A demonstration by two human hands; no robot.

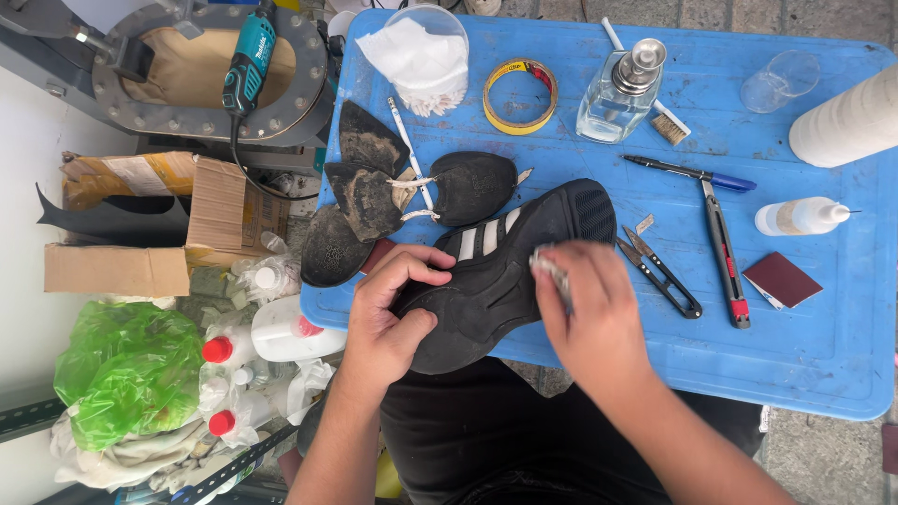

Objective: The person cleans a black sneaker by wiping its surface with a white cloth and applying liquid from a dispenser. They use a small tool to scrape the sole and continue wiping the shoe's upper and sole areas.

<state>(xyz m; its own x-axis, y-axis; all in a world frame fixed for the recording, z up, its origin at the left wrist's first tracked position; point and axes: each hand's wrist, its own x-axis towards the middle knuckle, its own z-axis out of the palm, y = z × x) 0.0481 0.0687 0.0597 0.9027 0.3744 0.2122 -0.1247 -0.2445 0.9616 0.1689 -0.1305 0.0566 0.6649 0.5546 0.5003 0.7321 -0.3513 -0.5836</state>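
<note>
A black sports shoe (505,271) with white side stripes lies on its side at the near edge of the blue plastic table (823,365), sole facing me. My left hand (393,318) grips its heel end. With my right hand (589,313) I press a small pale wad (552,271), cloth or cotton, against the sole's middle. Just beyond the shoe lie several worn black sole pieces (369,192) and a black toe piece (472,187), with cotton swabs among them.
On the table: thread snips (659,271), utility knife (725,252), blue pen (692,173), sandpaper block (781,279), small glue bottle (800,217), glass pump bottle (617,93), yellow tape roll (519,93), tub of cotton (416,56). Left of it: bottles, green bag (126,369), cardboard boxes, a teal power tool (248,65).
</note>
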